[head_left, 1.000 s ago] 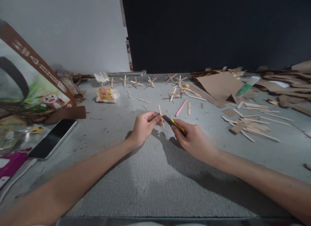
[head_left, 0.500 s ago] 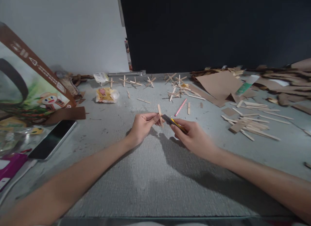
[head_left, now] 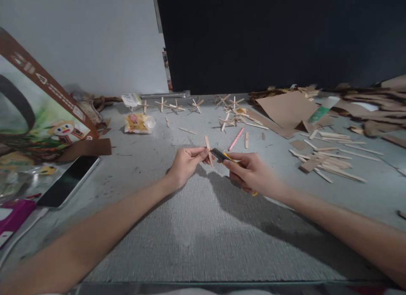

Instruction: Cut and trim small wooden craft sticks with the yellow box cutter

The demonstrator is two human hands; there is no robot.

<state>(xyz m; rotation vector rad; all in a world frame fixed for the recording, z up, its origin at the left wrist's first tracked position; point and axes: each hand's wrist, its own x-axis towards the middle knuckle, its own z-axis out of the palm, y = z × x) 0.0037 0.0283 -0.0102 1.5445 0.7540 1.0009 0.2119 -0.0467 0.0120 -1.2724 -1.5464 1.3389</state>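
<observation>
Between the thumb and fingers of my left hand [head_left: 187, 164] a short wooden craft stick [head_left: 208, 143] is pinched, tilted near upright. My right hand [head_left: 249, 172] grips a yellow and black utility knife [head_left: 222, 155]. The knife's dark front end points left and meets the stick close to my left fingertips; whether the blade cuts into the wood cannot be made out. Just beyond the hands lie a pink pencil-like stick [head_left: 236, 139] and a loose craft stick piece [head_left: 246, 140] with a small hole or mark.
Several crossed-stick pieces [head_left: 196, 105] stand along the back. At right lie a pile of craft sticks [head_left: 336, 166], cardboard [head_left: 282, 111] and a green-and-white tube [head_left: 323, 110]. A phone [head_left: 69, 183], a printed bag [head_left: 47, 96] and a wrapped snack [head_left: 139, 123] are at left.
My right hand has shifted slightly to the right and turned its grip, so the knife's yellow rear end now shows below the palm. My left hand and the stick stay nearly still.
</observation>
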